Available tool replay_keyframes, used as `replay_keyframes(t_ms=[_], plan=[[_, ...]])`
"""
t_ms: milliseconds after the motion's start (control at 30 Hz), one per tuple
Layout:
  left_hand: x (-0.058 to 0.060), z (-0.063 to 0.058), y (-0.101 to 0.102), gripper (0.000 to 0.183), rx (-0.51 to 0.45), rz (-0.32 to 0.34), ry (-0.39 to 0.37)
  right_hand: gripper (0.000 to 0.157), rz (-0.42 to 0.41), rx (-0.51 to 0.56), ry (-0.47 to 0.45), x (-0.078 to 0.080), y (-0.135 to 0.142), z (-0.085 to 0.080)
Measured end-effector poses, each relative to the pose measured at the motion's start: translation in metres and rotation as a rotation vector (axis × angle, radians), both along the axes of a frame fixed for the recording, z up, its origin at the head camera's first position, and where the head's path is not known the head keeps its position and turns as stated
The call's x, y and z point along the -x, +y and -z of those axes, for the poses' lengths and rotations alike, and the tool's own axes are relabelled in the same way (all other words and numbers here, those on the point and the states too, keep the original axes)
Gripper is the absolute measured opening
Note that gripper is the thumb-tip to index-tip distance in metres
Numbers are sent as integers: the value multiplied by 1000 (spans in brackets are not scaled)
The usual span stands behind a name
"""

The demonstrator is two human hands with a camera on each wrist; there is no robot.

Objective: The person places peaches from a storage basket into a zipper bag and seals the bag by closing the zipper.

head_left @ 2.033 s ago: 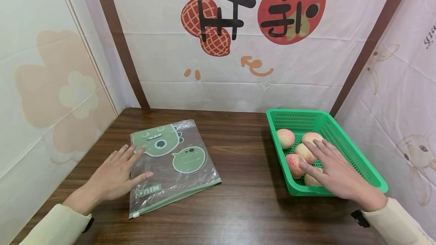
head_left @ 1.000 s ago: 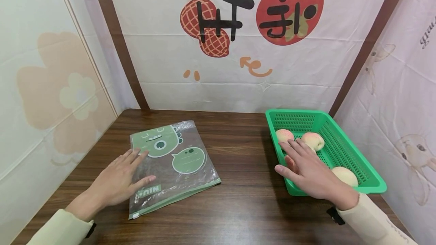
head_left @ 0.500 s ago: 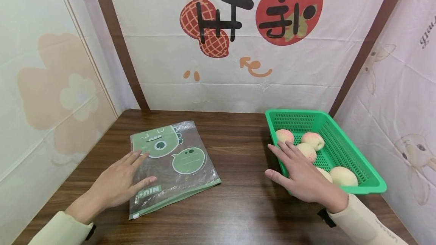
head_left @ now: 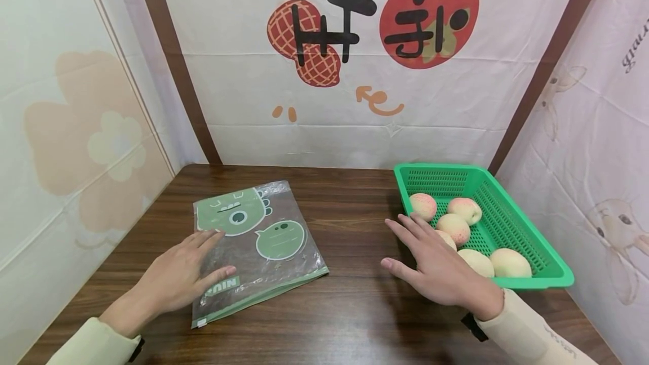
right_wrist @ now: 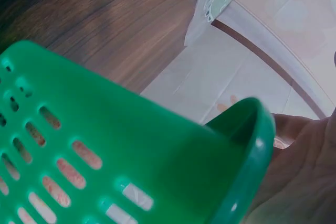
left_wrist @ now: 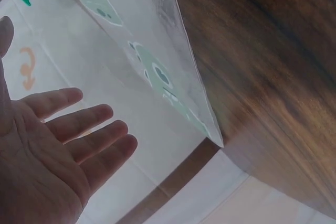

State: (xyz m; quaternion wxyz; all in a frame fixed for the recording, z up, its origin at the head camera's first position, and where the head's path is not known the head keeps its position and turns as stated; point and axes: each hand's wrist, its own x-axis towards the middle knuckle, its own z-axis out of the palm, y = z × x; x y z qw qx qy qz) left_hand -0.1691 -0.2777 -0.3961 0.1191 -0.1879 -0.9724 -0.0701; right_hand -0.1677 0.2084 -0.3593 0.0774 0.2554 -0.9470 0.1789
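Note:
A clear zip bag with green cartoon prints lies flat on the left of the table. My left hand hovers over its left edge, fingers straight and spread; in the left wrist view the palm of that hand holds nothing. Several peaches sit in a green plastic basket on the right. Over the basket's near left corner is my right hand, its fingers extended and bare of any object. It partly hides one peach. The basket wall fills much of the right wrist view.
The dark wooden table runs between bag and basket. A white printed cloth hangs behind the table, and more cloth hangs close on the right. On the left stands another pale panel with a flower print.
From over the basket, my right hand has moved left to the basket's near left corner, uncovering more peaches. My left hand has stayed almost in place. Bag and basket have not moved.

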Motion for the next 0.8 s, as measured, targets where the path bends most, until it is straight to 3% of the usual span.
replay_keyframes(t_ms=[267,800], plan=[[-1,0,3,81,-6,5,26,79,-14,8,-4,-1,-8,0],[-2,1,8,81,-10,-11,8,79,-42,34,12,-4,-28,5]])
